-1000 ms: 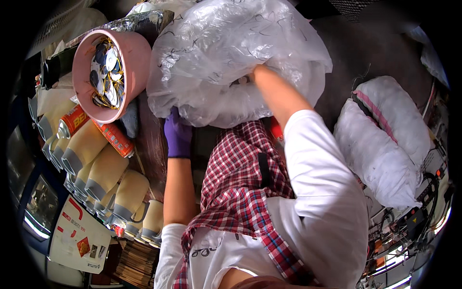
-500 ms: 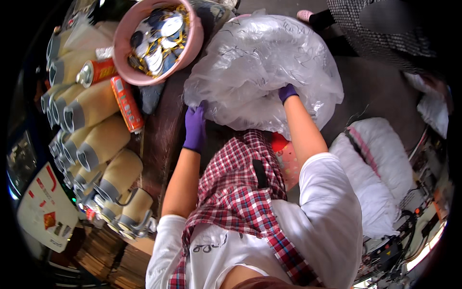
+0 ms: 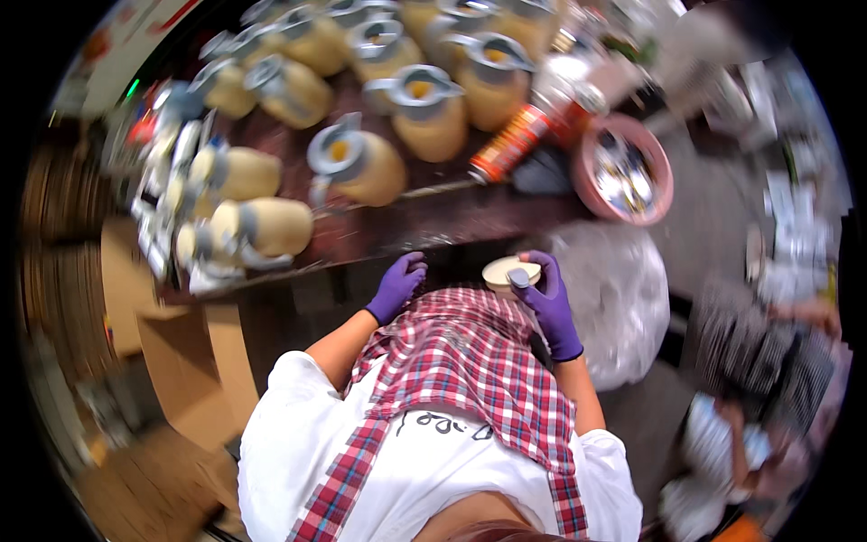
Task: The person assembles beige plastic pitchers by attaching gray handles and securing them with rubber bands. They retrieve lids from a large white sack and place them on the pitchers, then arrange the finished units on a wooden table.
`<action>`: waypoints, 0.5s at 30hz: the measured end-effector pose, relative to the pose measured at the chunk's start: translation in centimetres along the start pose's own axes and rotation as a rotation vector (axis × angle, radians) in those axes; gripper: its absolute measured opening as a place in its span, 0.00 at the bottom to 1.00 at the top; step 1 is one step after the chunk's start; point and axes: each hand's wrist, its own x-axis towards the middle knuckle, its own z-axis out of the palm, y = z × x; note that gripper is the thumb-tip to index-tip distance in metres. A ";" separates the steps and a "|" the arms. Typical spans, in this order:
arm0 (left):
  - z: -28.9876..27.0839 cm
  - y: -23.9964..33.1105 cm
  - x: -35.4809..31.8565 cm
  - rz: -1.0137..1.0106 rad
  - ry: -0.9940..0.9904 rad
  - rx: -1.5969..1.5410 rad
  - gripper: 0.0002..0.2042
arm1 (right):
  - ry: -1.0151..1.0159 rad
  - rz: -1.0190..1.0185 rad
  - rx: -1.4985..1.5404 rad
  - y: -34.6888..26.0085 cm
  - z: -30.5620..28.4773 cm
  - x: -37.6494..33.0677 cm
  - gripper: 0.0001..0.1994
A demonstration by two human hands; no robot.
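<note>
My right hand (image 3: 553, 312), in a purple glove, grips a round cream lid (image 3: 499, 271) with a grey knob-like piece on it. The lid is held just in front of my checked apron, near the table's edge. My left hand (image 3: 396, 289), also gloved in purple, is beside the apron with its fingers loosely bent and slightly apart. Nothing shows in it. Beyond the left hand, a cream jug (image 3: 370, 172) with a grey collar and handle leans on the dark red table (image 3: 388, 232).
Several similar jugs (image 3: 429, 126) crowd the table, some lying down. An orange spray can (image 3: 510, 144) lies near a pink tub (image 3: 666, 172) of discs and gold strings. A clear plastic bag (image 3: 614, 307) bulges at my right. Cardboard (image 3: 194, 361) stands at left; other people are at right.
My view has swung left towards the jugs. Both hands have come away from the plastic bag, and my right hand now holds a cream lid.
</note>
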 end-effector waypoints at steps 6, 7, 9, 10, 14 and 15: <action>-7.4 6.3 -4.7 0.397 0.887 0.334 0.38 | -0.223 -0.599 0.030 -6.7 23.6 12.4 0.30; -8.0 7.4 -3.7 0.567 1.020 0.561 0.40 | -0.212 -0.610 0.060 -6.3 25.9 14.6 0.30; -7.3 10.3 -1.4 0.677 1.066 0.468 0.41 | -0.157 -0.811 -0.347 -5.7 26.7 17.7 0.32; -8.3 11.1 -0.8 0.727 1.107 0.434 0.41 | -0.183 -0.844 -0.497 -4.9 27.2 18.2 0.33; -11.9 10.5 2.5 0.738 0.817 0.358 0.32 | -0.192 -0.948 -1.159 -7.8 26.7 17.3 0.33; -12.1 10.4 2.9 0.764 0.772 0.292 0.30 | -0.251 -1.002 -1.197 -9.2 26.1 17.8 0.30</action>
